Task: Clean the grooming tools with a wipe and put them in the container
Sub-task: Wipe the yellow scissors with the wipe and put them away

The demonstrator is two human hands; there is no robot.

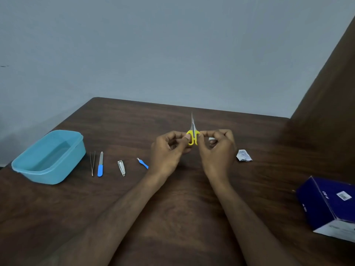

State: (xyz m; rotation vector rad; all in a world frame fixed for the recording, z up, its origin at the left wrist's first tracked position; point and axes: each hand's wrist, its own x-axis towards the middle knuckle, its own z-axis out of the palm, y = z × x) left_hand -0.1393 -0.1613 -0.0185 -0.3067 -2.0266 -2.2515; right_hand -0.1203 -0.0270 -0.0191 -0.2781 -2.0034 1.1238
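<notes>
Brown wood table point(182, 208), grey wall behind. Left hand point(169, 150) fingers curled, pinching yellow handle of scissors point(192, 137); right hand point(217, 148) pinching other handle loop, white wipe point(211, 139) tucked in curled fingers. Scissors held above table, blades up. Left of scissors on table: cuticle pusher point(143, 163), nail clipper point(121, 167), nail file point(100, 165), tweezers point(92, 163), then blue container point(28, 166) farthest left. Torn wipe packet point(244, 155) right of scissors; blue box point(326, 204) farther right.
</notes>
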